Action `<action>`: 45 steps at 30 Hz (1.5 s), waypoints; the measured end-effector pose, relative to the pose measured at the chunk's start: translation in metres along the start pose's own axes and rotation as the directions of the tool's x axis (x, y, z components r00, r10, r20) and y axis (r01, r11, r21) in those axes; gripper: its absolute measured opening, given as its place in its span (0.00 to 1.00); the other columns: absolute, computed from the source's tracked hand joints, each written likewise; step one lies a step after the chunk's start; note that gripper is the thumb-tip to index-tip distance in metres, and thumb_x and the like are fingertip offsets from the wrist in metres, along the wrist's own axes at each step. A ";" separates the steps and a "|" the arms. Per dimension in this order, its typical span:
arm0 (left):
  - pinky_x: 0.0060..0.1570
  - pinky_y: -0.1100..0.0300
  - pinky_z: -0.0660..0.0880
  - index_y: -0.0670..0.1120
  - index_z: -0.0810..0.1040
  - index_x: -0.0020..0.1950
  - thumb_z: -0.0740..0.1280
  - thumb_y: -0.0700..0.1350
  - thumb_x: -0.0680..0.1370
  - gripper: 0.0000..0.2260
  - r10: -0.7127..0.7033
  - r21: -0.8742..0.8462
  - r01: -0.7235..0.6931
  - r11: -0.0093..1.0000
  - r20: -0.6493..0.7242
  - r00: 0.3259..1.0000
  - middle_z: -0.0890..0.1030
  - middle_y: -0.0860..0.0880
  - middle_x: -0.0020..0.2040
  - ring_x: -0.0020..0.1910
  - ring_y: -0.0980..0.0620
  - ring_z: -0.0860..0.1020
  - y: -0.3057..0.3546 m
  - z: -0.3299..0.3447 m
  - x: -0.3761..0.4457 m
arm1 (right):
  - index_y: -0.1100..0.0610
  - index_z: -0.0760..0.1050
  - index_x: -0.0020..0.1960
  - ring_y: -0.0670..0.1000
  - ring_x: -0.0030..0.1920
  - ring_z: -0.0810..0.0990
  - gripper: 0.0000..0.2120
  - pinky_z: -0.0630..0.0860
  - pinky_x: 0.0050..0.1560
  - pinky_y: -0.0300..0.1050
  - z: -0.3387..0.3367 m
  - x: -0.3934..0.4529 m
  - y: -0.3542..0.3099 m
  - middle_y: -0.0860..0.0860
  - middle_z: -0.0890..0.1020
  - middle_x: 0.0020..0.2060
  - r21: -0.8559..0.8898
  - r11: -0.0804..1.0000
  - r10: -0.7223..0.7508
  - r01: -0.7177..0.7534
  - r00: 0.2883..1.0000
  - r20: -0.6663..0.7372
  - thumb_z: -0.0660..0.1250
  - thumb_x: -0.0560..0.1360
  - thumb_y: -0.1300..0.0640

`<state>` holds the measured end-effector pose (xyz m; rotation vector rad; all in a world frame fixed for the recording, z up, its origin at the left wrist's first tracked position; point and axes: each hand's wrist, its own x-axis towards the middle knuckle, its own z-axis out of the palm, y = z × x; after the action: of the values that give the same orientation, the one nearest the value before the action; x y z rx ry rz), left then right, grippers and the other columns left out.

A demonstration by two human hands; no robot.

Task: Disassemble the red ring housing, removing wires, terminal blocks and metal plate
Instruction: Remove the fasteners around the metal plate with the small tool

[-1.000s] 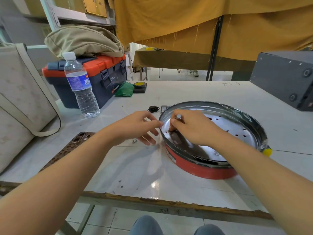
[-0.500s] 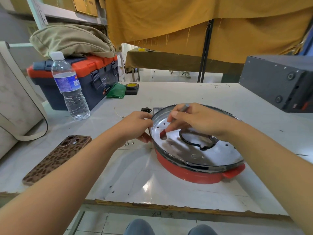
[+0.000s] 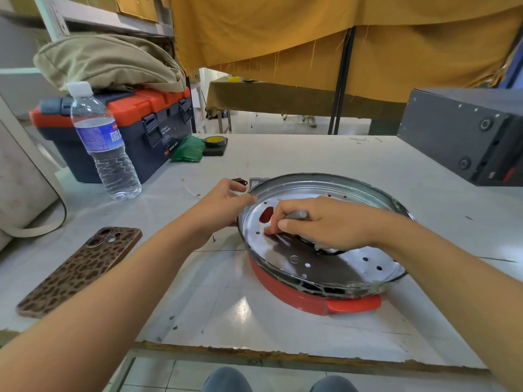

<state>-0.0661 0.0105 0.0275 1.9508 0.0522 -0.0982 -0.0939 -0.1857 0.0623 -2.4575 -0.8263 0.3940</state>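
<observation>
The red ring housing (image 3: 308, 299) lies on the white table, right of centre, with a shiny perforated metal plate (image 3: 325, 267) set inside it. My left hand (image 3: 223, 206) grips the housing's left rim. My right hand (image 3: 319, 224) is over the plate, fingers curled round a grey screwdriver handle (image 3: 295, 215) with the tip down near the plate's left holes. A black wire loop (image 3: 325, 250) lies on the plate under my right hand. A small black part (image 3: 240, 181) and a grey piece (image 3: 256, 182) lie just behind the rim. A loose screw (image 3: 213, 238) stands on the table by my left wrist.
A phone (image 3: 82, 268) in a spotted case lies front left. A water bottle (image 3: 103, 145) and an orange-lidded toolbox (image 3: 135, 128) stand at the back left, with tape (image 3: 215, 142) and a green cloth (image 3: 188, 149) beside them. A dark metal box (image 3: 467, 137) sits at the back right.
The housing has turned, its red tab now facing the front. My right hand dropped from the far rim onto the plate with the screwdriver. My left hand stays on the left rim.
</observation>
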 end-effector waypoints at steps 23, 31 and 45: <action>0.39 0.56 0.74 0.51 0.73 0.57 0.61 0.31 0.75 0.18 0.142 -0.009 -0.142 0.990 0.140 0.980 0.80 0.43 0.47 0.39 0.47 0.78 -0.001 0.009 0.002 | 0.56 0.76 0.50 0.43 0.49 0.84 0.13 0.75 0.45 0.28 -0.011 0.015 0.005 0.51 0.86 0.48 0.337 0.941 0.043 0.009 0.988 -0.148 0.55 0.82 0.52; 0.46 0.53 0.75 0.47 0.79 0.53 0.60 0.33 0.75 0.14 0.197 -0.269 -0.175 0.947 0.054 0.979 0.82 0.42 0.48 0.46 0.45 0.79 -0.006 0.029 0.011 | 0.59 0.81 0.45 0.51 0.28 0.78 0.21 0.77 0.33 0.39 -0.014 0.028 0.011 0.54 0.80 0.31 0.489 0.868 0.034 0.084 0.973 -0.227 0.56 0.81 0.46; 0.39 0.60 0.78 0.49 0.73 0.60 0.54 0.38 0.78 0.15 0.315 -0.518 -0.180 0.836 0.184 0.931 0.82 0.47 0.48 0.43 0.51 0.81 -0.022 0.040 0.015 | 0.65 0.73 0.43 0.49 0.23 0.75 0.06 0.73 0.29 0.36 -0.001 0.030 0.017 0.56 0.79 0.25 0.548 0.829 -0.059 0.107 0.993 -0.104 0.62 0.78 0.64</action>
<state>-0.0547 -0.0192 -0.0087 1.3992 -0.3282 -0.1532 -0.0621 -0.1792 0.0506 -1.8753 -0.6645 0.4260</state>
